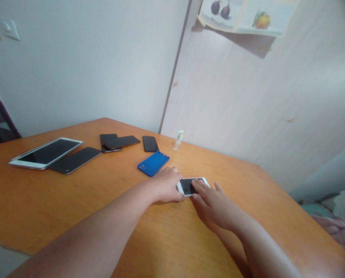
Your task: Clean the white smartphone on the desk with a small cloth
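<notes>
White phone [193, 186] lies flat on the worktop [73, 208], centre of frame, between both hands. Left hand [168, 184] loosely curled against its left end; right hand [213, 200] spread flat, fingertips [197, 187] on the screen. Long axis runs left-right, tilted slightly up to the right (screen up). Blue phone [153, 163] just upper left.
</notes>
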`<action>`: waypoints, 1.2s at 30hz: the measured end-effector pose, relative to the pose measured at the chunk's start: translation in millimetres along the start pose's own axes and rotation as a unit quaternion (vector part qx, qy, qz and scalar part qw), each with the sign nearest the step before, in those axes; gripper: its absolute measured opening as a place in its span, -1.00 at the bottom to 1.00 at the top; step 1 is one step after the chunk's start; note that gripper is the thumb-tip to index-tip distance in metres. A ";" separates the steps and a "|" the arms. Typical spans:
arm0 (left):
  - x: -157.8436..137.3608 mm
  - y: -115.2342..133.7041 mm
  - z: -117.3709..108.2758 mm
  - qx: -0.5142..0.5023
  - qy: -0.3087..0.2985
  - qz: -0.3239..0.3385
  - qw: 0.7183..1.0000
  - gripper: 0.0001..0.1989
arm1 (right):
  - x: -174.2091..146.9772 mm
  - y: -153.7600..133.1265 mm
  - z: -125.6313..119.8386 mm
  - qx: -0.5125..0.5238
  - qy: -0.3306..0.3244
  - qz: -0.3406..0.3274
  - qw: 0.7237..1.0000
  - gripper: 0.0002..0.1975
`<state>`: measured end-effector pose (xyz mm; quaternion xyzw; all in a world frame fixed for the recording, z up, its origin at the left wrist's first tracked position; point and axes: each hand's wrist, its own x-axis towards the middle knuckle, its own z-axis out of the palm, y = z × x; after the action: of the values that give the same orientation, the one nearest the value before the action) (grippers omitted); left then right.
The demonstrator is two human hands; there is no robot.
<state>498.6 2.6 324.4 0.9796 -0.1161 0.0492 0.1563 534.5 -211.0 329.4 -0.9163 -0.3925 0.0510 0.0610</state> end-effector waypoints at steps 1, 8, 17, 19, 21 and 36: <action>0.0 0.1 -0.1 0.000 0.001 0.001 1.000 -0.56 | -2.6 0.8 -1.1 0.006 -0.005 0.000 1.000 -0.50; -0.6 3.0 -3.3 0.015 -0.007 0.003 1.000 -0.60 | 17.7 5.3 9.4 -0.014 0.017 0.025 0.999 -0.48; -1.7 3.1 -3.0 -0.003 -0.008 -0.008 1.000 -0.59 | 0.9 4.4 -4.4 0.013 -0.011 0.006 1.000 -0.55; -1.9 3.0 -3.0 -0.004 -0.008 -0.011 1.000 -0.60 | 6.4 8.4 1.7 0.007 0.002 0.019 1.000 -0.51; -1.8 2.7 -2.7 -0.003 -0.006 -0.013 1.000 -0.60 | 13.4 11.0 7.8 -0.006 0.014 0.029 0.999 -0.51; 1.4 -2.5 3.4 0.007 -0.005 0.004 1.000 -0.56 | 18.5 12.5 7.5 -0.024 0.015 0.036 0.999 -0.51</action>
<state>500.7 3.6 320.6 0.9805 -0.1204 0.0453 0.1483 555.1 -205.7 319.3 -0.9317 -0.3596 0.0300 0.0428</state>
